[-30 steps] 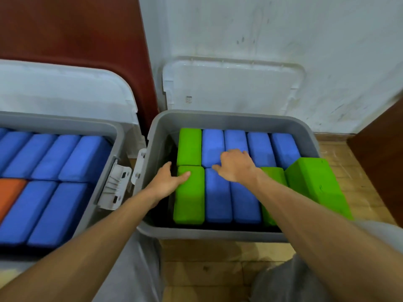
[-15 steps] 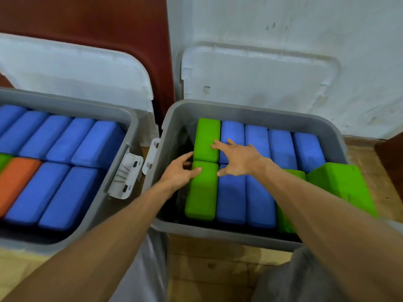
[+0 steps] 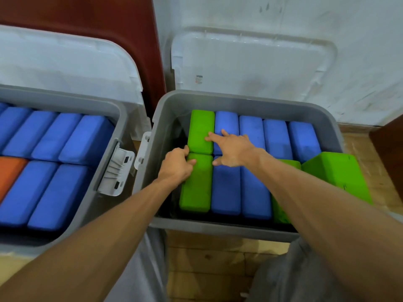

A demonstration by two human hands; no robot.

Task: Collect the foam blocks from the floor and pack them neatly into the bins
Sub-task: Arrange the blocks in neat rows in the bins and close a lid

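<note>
Blue foam blocks point(image 3: 54, 136) fill the left bin point(image 3: 65, 99) in two rows, with one orange block point(image 3: 9, 173) at the near left edge. In the right bin point(image 3: 250, 101), our left hand point(image 3: 176, 165) now curls its fingers round the far left corner of the near green block point(image 3: 196, 188). A second ago it lay flatter on that block's top. Our right hand point(image 3: 233, 149), fingers straight and spread, has reached forward off the blue rows point(image 3: 226, 188) so its fingertips press the far green block point(image 3: 201, 131). The hands work apart, and we judge they are squaring the green column against the blue. Further right, a wedged green block point(image 3: 279, 214) stands on edge. A tilted green block point(image 3: 335, 173) leans at the right rim, not yet seated.
</note>
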